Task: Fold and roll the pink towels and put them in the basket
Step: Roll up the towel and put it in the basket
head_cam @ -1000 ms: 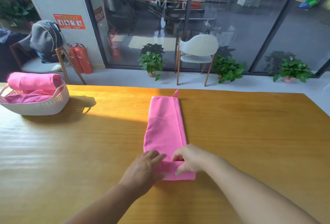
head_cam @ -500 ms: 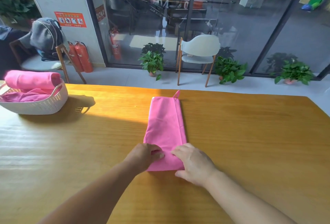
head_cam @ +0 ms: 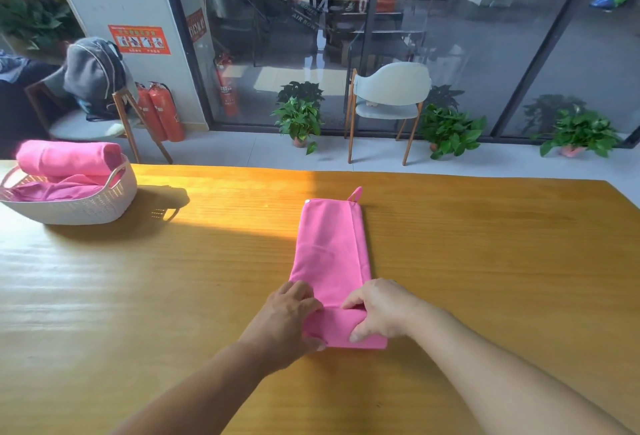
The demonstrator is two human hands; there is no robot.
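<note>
A pink towel (head_cam: 330,247) lies folded into a long narrow strip on the wooden table (head_cam: 485,261), a small loop at its far end. Its near end is turned over into a short roll. My left hand (head_cam: 294,313) grips the roll's left side, fingers curled over the top and thumb under the near edge. My right hand (head_cam: 377,310) grips the right side the same way. At the far left stands a white basket (head_cam: 100,206) holding a rolled pink towel (head_cam: 65,157) on top of loose pink cloth.
The table's far edge runs just beyond the towel's loop. Past it are a white chair (head_cam: 391,95), potted plants (head_cam: 301,119), fire extinguishers (head_cam: 162,112) and glass doors. A second chair (head_cam: 86,123) with a grey jacket stands at the left.
Both hands have kept working the towel's near end, and the turned-over part has grown into a thicker roll. The far part of the strip and the basket have not moved.
</note>
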